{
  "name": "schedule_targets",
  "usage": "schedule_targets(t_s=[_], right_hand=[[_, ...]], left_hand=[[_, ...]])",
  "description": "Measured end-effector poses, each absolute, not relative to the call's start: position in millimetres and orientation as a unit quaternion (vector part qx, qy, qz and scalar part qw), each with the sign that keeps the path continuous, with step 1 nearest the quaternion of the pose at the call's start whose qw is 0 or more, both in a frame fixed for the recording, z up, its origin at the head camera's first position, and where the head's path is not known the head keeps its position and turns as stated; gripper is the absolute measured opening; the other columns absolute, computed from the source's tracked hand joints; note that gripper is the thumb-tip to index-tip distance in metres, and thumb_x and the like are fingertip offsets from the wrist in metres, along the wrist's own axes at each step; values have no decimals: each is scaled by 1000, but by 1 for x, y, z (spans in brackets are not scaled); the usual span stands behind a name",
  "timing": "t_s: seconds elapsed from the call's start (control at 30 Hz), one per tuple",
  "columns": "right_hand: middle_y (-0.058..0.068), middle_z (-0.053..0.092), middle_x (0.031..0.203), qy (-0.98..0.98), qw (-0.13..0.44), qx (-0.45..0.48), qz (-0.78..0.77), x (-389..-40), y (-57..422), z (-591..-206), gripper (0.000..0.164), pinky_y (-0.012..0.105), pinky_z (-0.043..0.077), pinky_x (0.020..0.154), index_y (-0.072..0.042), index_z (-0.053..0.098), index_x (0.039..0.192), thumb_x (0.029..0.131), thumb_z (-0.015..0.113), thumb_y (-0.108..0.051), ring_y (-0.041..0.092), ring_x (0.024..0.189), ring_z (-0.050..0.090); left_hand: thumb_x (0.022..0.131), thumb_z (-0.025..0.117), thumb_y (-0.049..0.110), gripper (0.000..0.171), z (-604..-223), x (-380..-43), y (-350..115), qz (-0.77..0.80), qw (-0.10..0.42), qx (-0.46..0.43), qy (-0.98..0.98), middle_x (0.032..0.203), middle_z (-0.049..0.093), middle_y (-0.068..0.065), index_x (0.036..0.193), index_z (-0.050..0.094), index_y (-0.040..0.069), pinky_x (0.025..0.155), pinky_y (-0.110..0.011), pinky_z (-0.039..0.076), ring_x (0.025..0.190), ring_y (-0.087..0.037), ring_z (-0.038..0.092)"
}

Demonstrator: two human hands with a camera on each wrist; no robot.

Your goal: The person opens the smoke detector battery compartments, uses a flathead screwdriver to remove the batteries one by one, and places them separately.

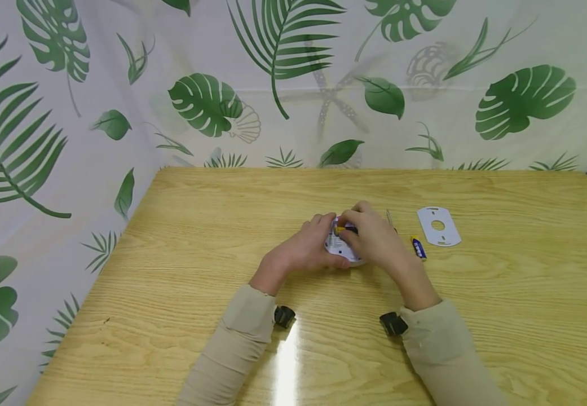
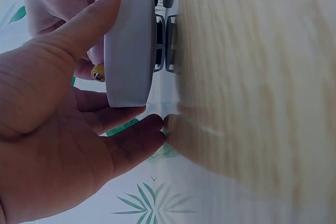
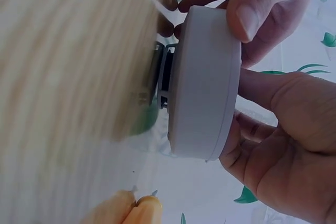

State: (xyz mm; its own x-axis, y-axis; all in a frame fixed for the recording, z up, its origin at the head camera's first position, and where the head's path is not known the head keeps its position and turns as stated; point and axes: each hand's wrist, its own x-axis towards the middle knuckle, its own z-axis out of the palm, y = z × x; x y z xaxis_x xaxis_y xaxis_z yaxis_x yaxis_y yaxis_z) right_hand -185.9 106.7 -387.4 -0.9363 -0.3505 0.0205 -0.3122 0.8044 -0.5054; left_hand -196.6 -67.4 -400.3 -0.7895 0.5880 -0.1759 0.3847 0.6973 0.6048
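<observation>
A round white smoke detector [image 1: 332,247] is held tilted just above the table, its back with printed label turned up. My left hand [image 1: 307,247] grips its rim, thumb on the near side and fingers around the far side. Over the back, my right hand [image 1: 376,239] pinches a yellow-and-dark battery [image 1: 341,229] at the detector; the fingers hide most of the back. In the left wrist view, a yellow battery end [image 2: 97,72] shows beside the detector's flat face. A dark slotted vent [image 3: 167,74] faces the tabletop in the right wrist view.
Right of the hands lie a loose blue-and-yellow battery [image 1: 418,248] and a white mounting plate [image 1: 450,230] with a round hole. A thin screwdriver shaft [image 1: 388,216] shows behind the right hand. An orange object [image 3: 144,211] lies on the wooden table [image 1: 197,225].
</observation>
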Motion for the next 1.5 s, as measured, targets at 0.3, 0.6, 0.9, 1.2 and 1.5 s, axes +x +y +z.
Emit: schedule_targets(t_s=[0.3,0.6,0.9,1.2,1.5], right_hand=[[16,64,110,928,16,-177,-326,-191,118,-385,20,45,50,86,1,66,113,100,60,-12,30,97,60],[15,66,108,931,14,-113,-348,-189,140,-374,27,39,48,78,-1,64,116,103,56,-22,29,91,58],[22,65,106,944,19,-63,-325,-189,180,-371,35,42,49,72,3,64,114,102,55,-28,31,87,60],[13,64,78,959,87,-24,-268,-188,218,-374,33,33,44,56,8,67,95,97,59,-23,23,66,55],[-3,44,50,952,168,3,-255,-188,228,-379,28,29,37,51,1,63,80,95,60,-23,12,49,43]], left_hand=[[87,76,43,101,-400,-196,-66,272,192,249,910,150,36,-16,158,15,3,107,-39,40,129,-29,41],[86,77,45,103,-398,-195,-64,267,196,233,914,152,34,-14,158,15,6,111,-38,37,132,-26,40],[85,76,46,104,-397,-195,-63,262,203,225,916,155,31,-15,159,14,7,114,-38,34,137,-27,37],[85,77,45,105,-396,-194,-64,268,207,216,916,156,30,-15,159,13,7,114,-39,33,137,-27,36],[86,77,44,104,-396,-193,-63,268,206,215,916,156,30,-14,159,13,7,114,-39,33,137,-26,37]])
